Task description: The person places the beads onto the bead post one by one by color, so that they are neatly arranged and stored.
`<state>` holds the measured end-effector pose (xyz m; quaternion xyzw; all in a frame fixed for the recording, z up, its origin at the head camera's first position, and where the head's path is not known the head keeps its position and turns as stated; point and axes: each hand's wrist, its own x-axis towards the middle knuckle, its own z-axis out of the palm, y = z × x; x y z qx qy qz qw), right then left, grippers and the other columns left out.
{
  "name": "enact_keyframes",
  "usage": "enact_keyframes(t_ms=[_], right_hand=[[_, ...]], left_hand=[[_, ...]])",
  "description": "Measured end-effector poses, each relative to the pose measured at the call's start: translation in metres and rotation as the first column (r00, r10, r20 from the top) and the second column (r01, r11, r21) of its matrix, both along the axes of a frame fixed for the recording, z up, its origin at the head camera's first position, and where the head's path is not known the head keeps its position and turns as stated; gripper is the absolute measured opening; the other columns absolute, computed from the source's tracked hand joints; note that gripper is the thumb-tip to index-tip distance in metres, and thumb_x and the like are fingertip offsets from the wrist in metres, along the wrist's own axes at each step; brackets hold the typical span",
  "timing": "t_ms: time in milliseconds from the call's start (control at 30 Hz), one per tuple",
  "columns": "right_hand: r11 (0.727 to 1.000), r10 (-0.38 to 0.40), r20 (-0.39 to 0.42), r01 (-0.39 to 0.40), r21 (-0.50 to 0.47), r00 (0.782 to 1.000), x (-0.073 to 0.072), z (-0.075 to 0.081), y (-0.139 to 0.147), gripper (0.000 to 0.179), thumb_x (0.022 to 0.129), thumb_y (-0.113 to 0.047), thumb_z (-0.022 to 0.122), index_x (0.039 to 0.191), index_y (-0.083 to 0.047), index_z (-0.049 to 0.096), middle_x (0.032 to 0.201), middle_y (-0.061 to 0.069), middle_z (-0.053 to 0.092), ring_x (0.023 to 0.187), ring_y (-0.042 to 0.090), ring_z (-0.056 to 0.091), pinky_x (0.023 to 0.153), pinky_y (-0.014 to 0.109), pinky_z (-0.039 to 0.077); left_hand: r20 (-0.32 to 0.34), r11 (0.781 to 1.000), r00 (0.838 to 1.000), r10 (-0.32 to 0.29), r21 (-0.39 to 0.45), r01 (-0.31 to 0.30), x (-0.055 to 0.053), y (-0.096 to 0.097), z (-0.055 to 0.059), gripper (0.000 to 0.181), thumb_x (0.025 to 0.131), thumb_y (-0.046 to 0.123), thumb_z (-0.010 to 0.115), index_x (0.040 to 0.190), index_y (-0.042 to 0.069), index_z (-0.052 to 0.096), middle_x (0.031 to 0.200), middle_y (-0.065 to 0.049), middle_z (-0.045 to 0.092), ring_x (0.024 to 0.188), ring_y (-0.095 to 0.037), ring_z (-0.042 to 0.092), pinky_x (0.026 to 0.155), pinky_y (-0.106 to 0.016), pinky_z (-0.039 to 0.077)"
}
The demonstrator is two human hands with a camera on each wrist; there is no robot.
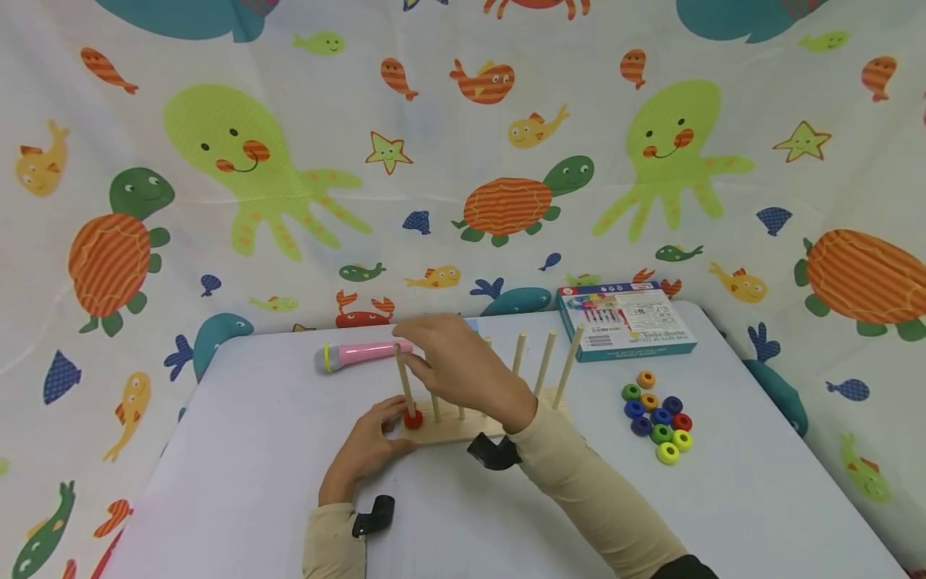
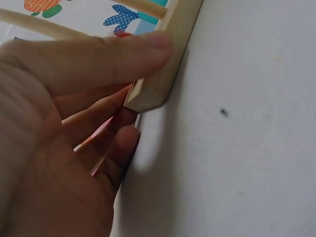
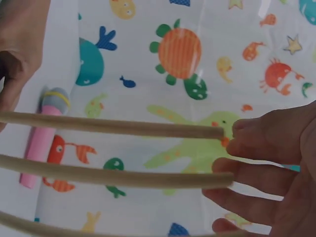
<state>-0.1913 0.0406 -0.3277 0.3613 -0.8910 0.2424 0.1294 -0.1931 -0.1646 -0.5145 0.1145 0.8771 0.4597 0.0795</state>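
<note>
A wooden peg stand point(image 1: 441, 435) with a row of upright pegs sits on the white table. Low on its leftmost peg point(image 1: 404, 379) is a red bead point(image 1: 413, 419). My left hand point(image 1: 365, 447) grips the left end of the base; in the left wrist view the thumb point(image 2: 143, 52) presses one face while the fingers go behind it. Above the stand is my right hand point(image 1: 463, 366), hiding some of the middle pegs. The right wrist view shows its fingers point(image 3: 261, 173) loosely extended beside the peg tops, with no bead between them.
To the right of the stand lie loose beads point(image 1: 661, 434) in several colours. A flat toy box point(image 1: 625, 326) lies at the back right. Behind the stand is a pink toy microphone point(image 1: 362, 354). A sea-animal cloth point(image 1: 434, 153) hangs at the table's back.
</note>
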Motion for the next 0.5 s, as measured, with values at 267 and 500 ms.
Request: enact_keyframes(t_ms=[267, 500], right_hand=[[0.965, -0.087, -0.113, 0.056, -0.257, 0.99, 0.02, 0.004, 0.064, 0.036, 0.096, -0.007, 0.07, 0.131, -0.001, 0.066, 0.141, 0.014, 0.062, 0.135, 0.03, 0.053, 0.114, 0.047, 0.043], [0.857, -0.378, -0.072, 0.32, -0.404, 0.923, 0.036, -0.016, 0.162, 0.044, 0.093, 0.005, 0.069, 0.136, 0.0, 0.063, 0.141, 0.016, 0.061, 0.135, 0.035, 0.053, 0.111, 0.056, 0.042]], left_hand=[[-0.012, 1.0, 1.0, 0.013, -0.026, -0.013, 0.001, 0.002, -0.001, 0.062, 0.078, 0.002, 0.085, 0.136, 0.0, 0.064, 0.15, -0.012, 0.053, 0.129, -0.036, 0.056, 0.108, -0.052, 0.047], [-0.008, 0.999, 1.0, 0.0, -0.034, 0.0, 0.0, 0.002, 0.0, 0.062, 0.08, 0.004, 0.085, 0.137, -0.002, 0.062, 0.152, -0.014, 0.051, 0.131, -0.038, 0.054, 0.109, -0.053, 0.046]])
